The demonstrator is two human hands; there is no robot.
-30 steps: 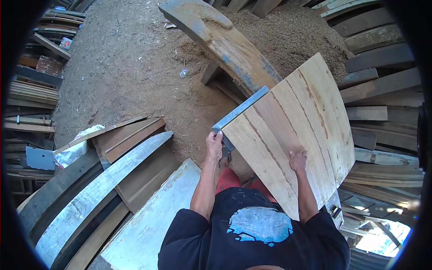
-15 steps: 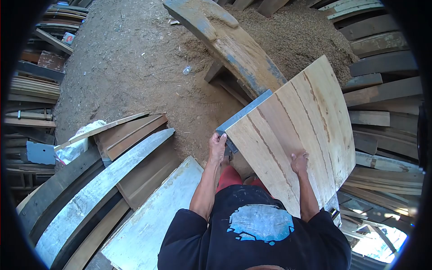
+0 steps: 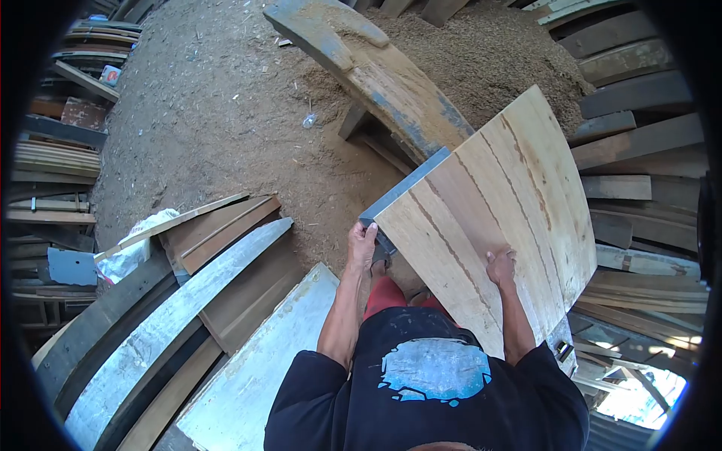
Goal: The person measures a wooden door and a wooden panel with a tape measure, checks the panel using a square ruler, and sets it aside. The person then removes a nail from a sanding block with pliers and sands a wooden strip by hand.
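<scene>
A wide wooden panel with several dark seams lies tilted in front of me. Along its upper left edge runs a grey metal-looking strip. My left hand is closed on the lower left end of that strip, at the panel's corner, with the thumb on top. My right hand rests on the panel's face with its fingers curled; whether anything is in it cannot be made out.
A long sawdust-covered beam stands beyond the panel. White boards and stacked planks lie at the left. More timber lines the right side. A sawdust heap is at the back.
The view has shifted slightly back and forth. Both hands keep their places on the strip and the panel, with hardly any movement.
</scene>
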